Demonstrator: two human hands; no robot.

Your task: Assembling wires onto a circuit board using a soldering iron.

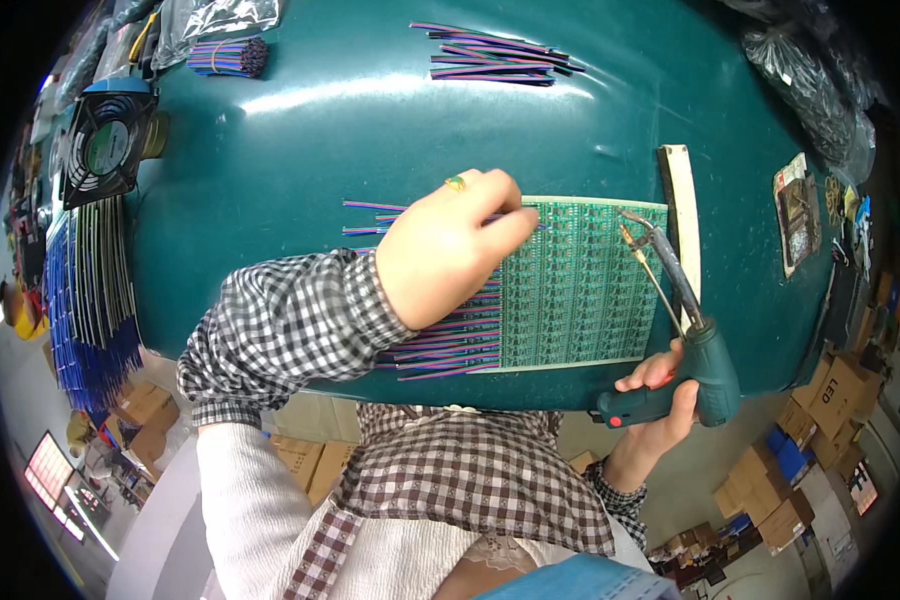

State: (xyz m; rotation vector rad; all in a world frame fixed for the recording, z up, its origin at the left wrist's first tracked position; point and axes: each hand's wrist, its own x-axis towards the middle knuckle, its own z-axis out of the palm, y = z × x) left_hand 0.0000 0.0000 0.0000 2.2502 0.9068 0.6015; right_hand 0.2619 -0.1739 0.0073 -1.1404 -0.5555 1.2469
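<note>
A green circuit board panel (575, 290) with rows of small parts lies on the green work surface. Thin multicoloured ribbon wires (445, 350) stick out leftward along its left edge. My left hand (450, 245), a ring on one finger, reaches over these wires to the panel's upper left corner. Its thumb and forefinger are closed in a pinch on a ribbon wire, mostly hidden by the hand. My right hand (660, 395) grips the dark green handle of a soldering gun (712, 375). The gun's tip and thin feed tube point up over the panel's right part, apart from my left hand.
A pale strip (683, 220) stands along the panel's right side. Loose ribbon wires (500, 55) lie at the far side, with a tied bundle (228, 57) farther left. A small fan (110, 148) sits at the left edge, above hanging blue wires (95, 300). Plastic bags (805, 90) lie far right.
</note>
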